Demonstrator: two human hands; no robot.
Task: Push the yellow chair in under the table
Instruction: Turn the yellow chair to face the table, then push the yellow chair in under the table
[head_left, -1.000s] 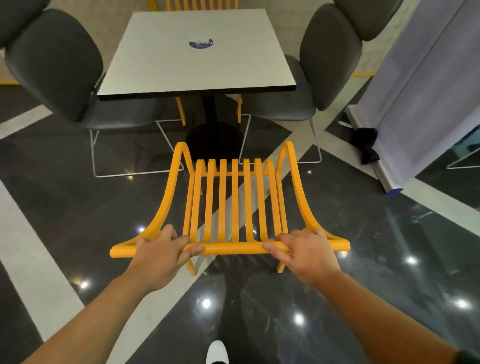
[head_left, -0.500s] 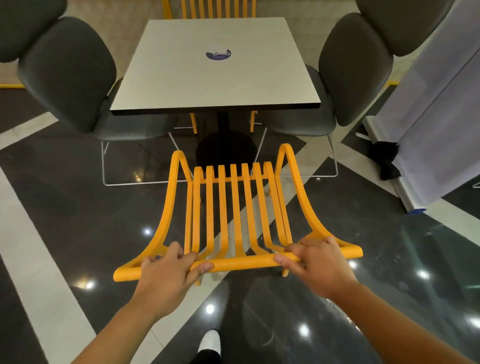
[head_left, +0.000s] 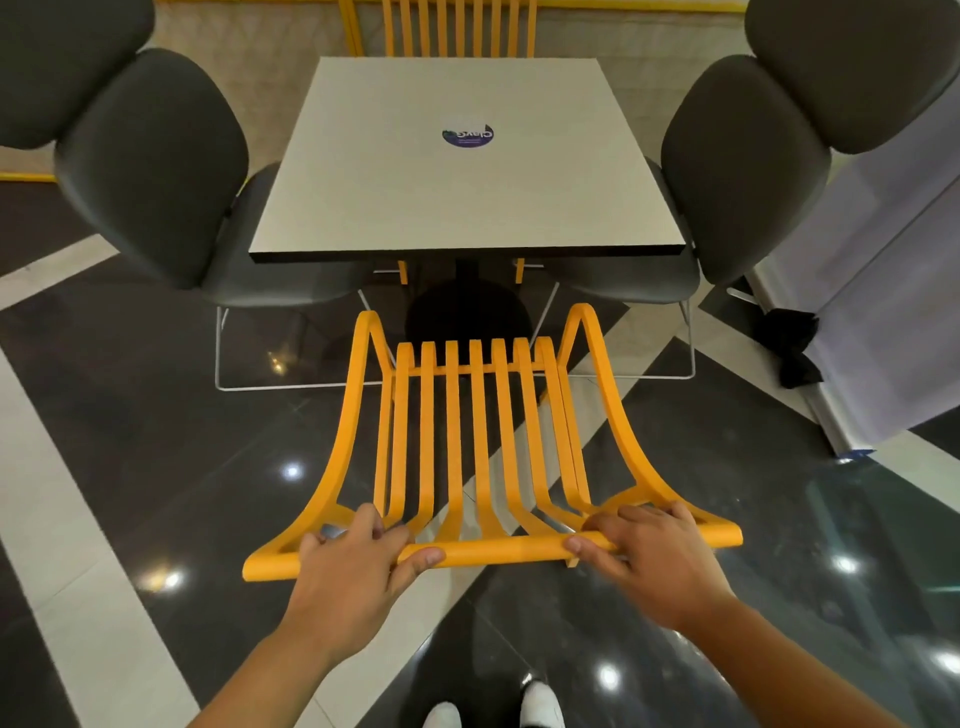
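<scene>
The yellow chair (head_left: 480, 441) with slatted back and seat stands in front of me, its seat pointing at the table. My left hand (head_left: 353, 566) grips the top rail of the backrest left of centre. My right hand (head_left: 649, 561) grips the same rail right of centre. The square grey table (head_left: 467, 208) stands just beyond, on a black pedestal with a round base. The chair's front edge lies a little short of the table's near edge.
Dark grey padded chairs flank the table at left (head_left: 156, 171) and right (head_left: 743, 171). Another yellow chair (head_left: 457, 26) stands at the far side. A pale panel (head_left: 883, 291) with a black cloth (head_left: 792, 345) at its foot stands right. My white shoes (head_left: 493, 709) show below.
The chair and both hands have travelled forward toward the table, which now looms larger and nearer. The grip of both hands on the top rail is unchanged.
</scene>
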